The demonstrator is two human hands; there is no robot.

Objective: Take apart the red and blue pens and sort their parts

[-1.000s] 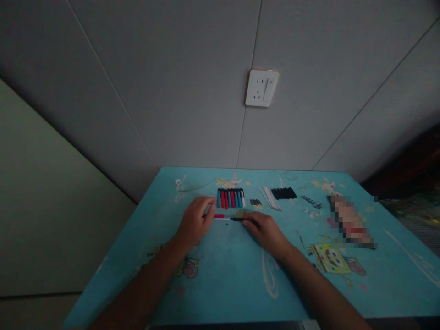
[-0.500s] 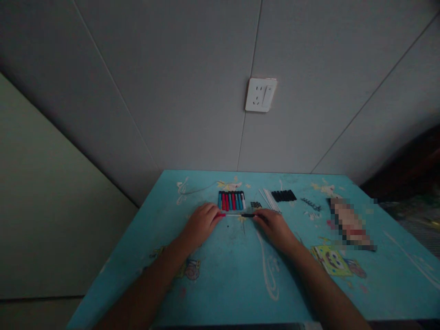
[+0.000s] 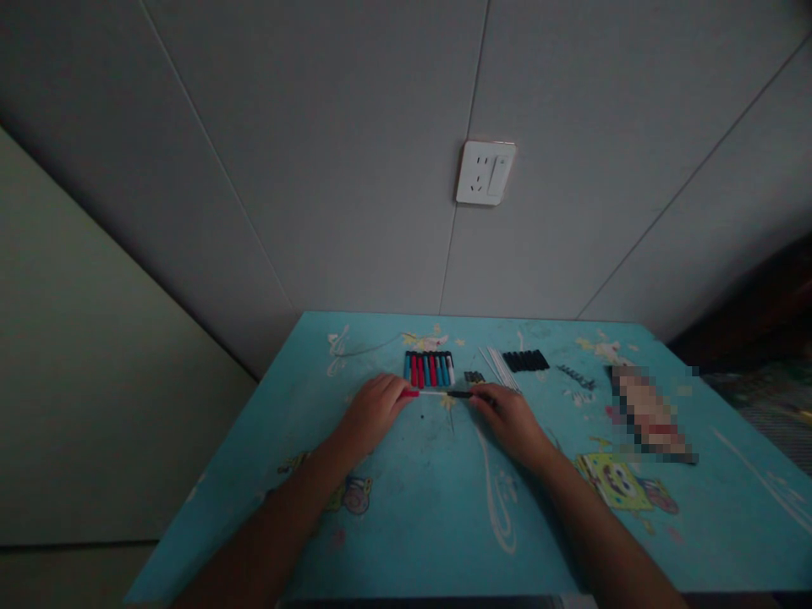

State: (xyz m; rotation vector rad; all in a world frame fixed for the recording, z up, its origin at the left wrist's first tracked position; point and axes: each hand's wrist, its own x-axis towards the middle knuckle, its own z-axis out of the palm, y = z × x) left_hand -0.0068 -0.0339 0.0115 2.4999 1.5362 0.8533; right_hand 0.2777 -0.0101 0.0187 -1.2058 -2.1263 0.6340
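Above the table's middle, my left hand (image 3: 379, 408) pinches a short red pen barrel (image 3: 411, 393). Opposite it, the fingers of my right hand (image 3: 509, 416) are closed on a black pen part (image 3: 459, 394). A thin white refill (image 3: 434, 392) spans the gap between red and black, so the pieces lie in one line. Just beyond my left hand is a row of pens (image 3: 430, 370) in red, blue and white with black ends. Small dark pieces (image 3: 474, 376) and a bundle of thin white refills (image 3: 501, 370) lie beyond my right hand.
Black pen parts (image 3: 526, 361) lie in a row at the back right, with small grey parts (image 3: 576, 377) and white bits (image 3: 581, 396) beside them. A blurred-out flat item (image 3: 650, 414) rests on the right of the blue table (image 3: 406, 524). A wall socket (image 3: 485, 173) is above.
The whole view has shifted very slightly. Both hands keep their hold on the pen parts, with no clear change between them.
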